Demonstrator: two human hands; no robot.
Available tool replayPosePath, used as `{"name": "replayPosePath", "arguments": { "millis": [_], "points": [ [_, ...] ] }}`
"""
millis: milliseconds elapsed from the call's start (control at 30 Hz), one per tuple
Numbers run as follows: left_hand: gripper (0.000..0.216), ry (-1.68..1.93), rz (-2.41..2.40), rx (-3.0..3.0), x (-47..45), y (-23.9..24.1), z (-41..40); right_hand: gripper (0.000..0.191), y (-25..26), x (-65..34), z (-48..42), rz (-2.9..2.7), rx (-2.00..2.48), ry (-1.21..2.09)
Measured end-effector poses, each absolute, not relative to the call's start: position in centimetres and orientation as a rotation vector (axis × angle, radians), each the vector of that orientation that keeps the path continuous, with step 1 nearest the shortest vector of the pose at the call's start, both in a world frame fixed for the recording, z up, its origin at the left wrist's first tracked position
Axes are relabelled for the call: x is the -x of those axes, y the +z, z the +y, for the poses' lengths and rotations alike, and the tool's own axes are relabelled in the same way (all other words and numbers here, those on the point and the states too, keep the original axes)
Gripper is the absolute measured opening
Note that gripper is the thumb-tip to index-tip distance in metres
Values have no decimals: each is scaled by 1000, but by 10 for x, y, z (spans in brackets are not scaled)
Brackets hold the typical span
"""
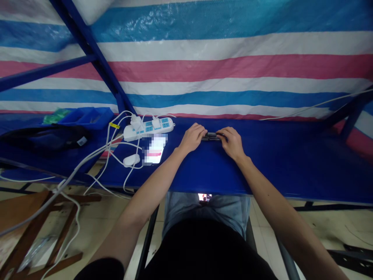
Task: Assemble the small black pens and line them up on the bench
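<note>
Several slim dark sticks, possibly pens (212, 136), lie side by side in a small bundle on the blue tabletop (215, 167). My left hand (193, 137) grips the left end of the bundle, its fingers curled together. At the other end, my right hand (232, 142) closes thumb and fingers on the right tips. Only the middle of the bundle shows between the hands; both ends are hidden by fingers. Their exact kind is too small to make out.
Left of my hands lie a lit phone (155, 149), a white power strip (148, 129) with plugs, and a white adapter (131, 160) among loose cables. Farther left are blue bins (93, 116) and a black bag (62, 138). A blue frame post (99, 58) rises before the striped sheet (221, 70).
</note>
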State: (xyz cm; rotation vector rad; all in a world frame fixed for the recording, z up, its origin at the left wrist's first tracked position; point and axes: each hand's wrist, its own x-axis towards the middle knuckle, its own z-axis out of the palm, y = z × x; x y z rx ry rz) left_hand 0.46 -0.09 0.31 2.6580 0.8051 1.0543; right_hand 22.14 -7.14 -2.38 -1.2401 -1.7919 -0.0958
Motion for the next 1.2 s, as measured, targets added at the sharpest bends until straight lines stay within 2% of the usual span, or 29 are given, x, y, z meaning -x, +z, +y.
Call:
{"name": "replayPosePath", "arguments": {
  "millis": [67,200,300,567,733,933,1200],
  "points": [
    [39,1047,814,-2657,-4,4,-2,20,-23,-221,-72,-1790,1246,-95],
    [21,1061,826,-2586,-4,3,-5,22,-23,-222,-72,-1765,1264,-71],
    [17,1053,830,-2579,-4,2,-5,21,-23,-222,-72,-1765,1258,-78],
    [39,1027,809,-2661,-4,4,-3,20,-23,-222,-72,-1804,1269,-96],
    [19,1044,835,-2575,-3,3,-5,21,-24,-223,-72,-1772,1278,-100],
    [15,1042,862,-2576,-4,-1,-2,20,-23,-222,-73,-1776,1252,-87],
    [44,1027,804,-2664,-3,3,0,20,-21,-220,-74,-1794,1248,-80]
  ]
}}
